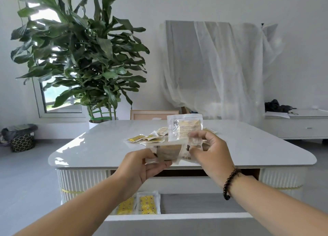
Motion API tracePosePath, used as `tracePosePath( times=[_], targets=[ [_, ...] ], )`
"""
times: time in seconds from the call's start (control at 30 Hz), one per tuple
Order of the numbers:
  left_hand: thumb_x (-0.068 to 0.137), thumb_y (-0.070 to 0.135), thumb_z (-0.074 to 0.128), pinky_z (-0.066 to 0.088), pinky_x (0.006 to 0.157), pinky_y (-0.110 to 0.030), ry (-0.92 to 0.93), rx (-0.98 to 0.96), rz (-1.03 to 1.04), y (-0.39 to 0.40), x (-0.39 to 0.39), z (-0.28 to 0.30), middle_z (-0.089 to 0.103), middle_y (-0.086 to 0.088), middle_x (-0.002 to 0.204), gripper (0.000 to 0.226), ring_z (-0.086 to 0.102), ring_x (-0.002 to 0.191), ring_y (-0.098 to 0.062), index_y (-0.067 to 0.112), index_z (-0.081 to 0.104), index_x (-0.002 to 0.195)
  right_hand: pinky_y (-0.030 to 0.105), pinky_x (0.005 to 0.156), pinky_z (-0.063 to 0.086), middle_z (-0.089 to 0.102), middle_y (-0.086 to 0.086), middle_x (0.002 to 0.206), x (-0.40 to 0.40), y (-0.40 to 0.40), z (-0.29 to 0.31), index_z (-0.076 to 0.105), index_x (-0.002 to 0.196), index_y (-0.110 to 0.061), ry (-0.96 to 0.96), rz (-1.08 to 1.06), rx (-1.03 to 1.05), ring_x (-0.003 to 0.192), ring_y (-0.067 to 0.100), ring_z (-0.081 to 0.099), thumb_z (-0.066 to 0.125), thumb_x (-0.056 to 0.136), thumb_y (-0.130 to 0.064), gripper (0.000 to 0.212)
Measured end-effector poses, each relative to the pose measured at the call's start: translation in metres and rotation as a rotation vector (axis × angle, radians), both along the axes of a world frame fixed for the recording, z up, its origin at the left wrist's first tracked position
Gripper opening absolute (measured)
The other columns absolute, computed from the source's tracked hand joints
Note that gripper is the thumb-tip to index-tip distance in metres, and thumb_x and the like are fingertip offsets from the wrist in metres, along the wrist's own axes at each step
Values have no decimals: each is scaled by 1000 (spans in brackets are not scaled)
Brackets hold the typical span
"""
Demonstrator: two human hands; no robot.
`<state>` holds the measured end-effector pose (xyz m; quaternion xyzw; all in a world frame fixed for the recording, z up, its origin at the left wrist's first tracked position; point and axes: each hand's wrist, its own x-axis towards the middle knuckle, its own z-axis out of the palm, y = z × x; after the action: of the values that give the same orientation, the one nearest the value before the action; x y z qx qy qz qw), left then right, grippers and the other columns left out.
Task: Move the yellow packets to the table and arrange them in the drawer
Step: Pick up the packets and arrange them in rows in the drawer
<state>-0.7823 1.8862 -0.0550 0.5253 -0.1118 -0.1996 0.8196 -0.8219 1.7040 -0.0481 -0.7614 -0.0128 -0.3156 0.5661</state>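
**Packets in both hands, drawer waiting below**

While two yellow packets already lie side by side at the left end of the open drawer, I hold more of them up over the near edge of the table. My left hand pinches a flat packet, thumb on top and fingers curled underneath. My right hand grips an upright packet by its lower edge, fingers clamped on it; there seems to be another thin wrapper pressed under that thumb, though I cannot tell how many I am holding. Beyond my hands, a loose scatter of packets lies on the table, not yet sorted.

The risk, as I judge it, is in the slick clear wrappers. They overlap between my two hands, so pulling them apart carelessly could let one slip and drop to the floor or land crooked in the drawer. The row in the drawer is neat; a packet tossed rather than laid down would likely knock it askew. My forearms also hang right over the drawer front, and lowering them blind could nudge it.

Farther out stand a leafy plant and a draped cloth.
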Motion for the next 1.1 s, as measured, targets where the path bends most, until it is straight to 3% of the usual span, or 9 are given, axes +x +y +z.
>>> tracePosePath(
  times=[0.07, 0.17, 0.27, 0.37, 0.47, 0.57, 0.73, 0.93, 1.1],
  targets=[
    [90, 5, 36, 57, 80, -39, 75, -55, -17, 2, -2, -3, 68, -32, 107, 34, 68, 98, -45, -7, 56, 116, 27, 71, 57, 66, -15, 103, -2, -3, -3, 65, 95, -23, 21, -26, 6, 90, 30, 65, 72, 76, 0, 31],
    [95, 28, 41, 58, 77, -40, 173, -97, 27, 6, -1, -9, 66, -36, 106, 49, 68, 97, -46, -15, 55, 116, 23, 73, 55, 63, -14, 107, -4, -8, -11, 59, 105, -27, 60, -45, -15, 87, 24, 65, 73, 75, 0, 43],
    [95, 44, 49, 61, 74, -35, 148, -2, 134, 10, 6, -15, 71, -30, 97, 60, 72, 88, -38, -15, 61, 102, 12, 68, 51, 66, -10, 102, -5, -12, -17, 46, 118, -35, 74, -20, 38, 85, -2, 62, 76, 72, 2, 66],
    [81, 13, 70, 61, 66, -27, 24, 238, 193, 9, 7, -18, 75, -17, 93, 32, 75, 80, -26, -5, 65, 107, 13, 63, 54, 69, -12, 93, -4, -14, -20, 45, 119, -35, 100, -11, 95, 80, 0, 64, 74, 71, 6, 70],
    [71, -12, 75, 61, 73, -38, -32, 378, 261, 7, 9, -23, 72, -16, 103, 56, 74, 81, -29, 10, 61, 121, 22, 71, 58, 73, -4, 87, -3, -15, -22, 65, 93, -18, 68, -2, 96, 77, 7, 68, 71, 69, 12, 39],
    [65, -14, 79, 56, 87, -49, -60, 416, 266, 6, 9, -23, 71, -15, 104, 80, 72, 88, -34, 29, 50, 126, 11, 61, 51, 70, -3, 73, -3, -13, -25, 68, 75, -14, 25, 62, 133, 68, 4, 64, 70, 70, 15, 29],
    [73, -14, 71, 59, 71, -39, -91, 353, 247, 4, 3, -13, 76, -13, 82, 28, 72, 81, -30, -1, 66, 97, 21, 77, 56, 67, -1, 104, -2, -8, -31, 72, 58, -17, 17, 190, 225, 91, -1, 65, 72, 68, 17, 35],
    [86, 1, 64, 56, 77, -46, 12, 243, 214, 8, -1, -11, 75, -19, 89, 17, 72, 73, -30, 0, 65, 103, 18, 66, 56, 64, -4, 112, -3, -8, -37, 76, 66, -12, 94, 196, 202, 93, 5, 67, 64, 73, 20, 34],
    [89, 6, 61, 56, 85, -48, -2, 270, 120, 8, -6, -12, 75, -15, 97, 20, 73, 87, -32, 3, 67, 107, 28, 91, 53, 60, -11, 116, -3, -10, -42, 78, 70, -20, 93, 103, 3, 107, 1, 58, 63, 72, 18, 41]
  ],
)
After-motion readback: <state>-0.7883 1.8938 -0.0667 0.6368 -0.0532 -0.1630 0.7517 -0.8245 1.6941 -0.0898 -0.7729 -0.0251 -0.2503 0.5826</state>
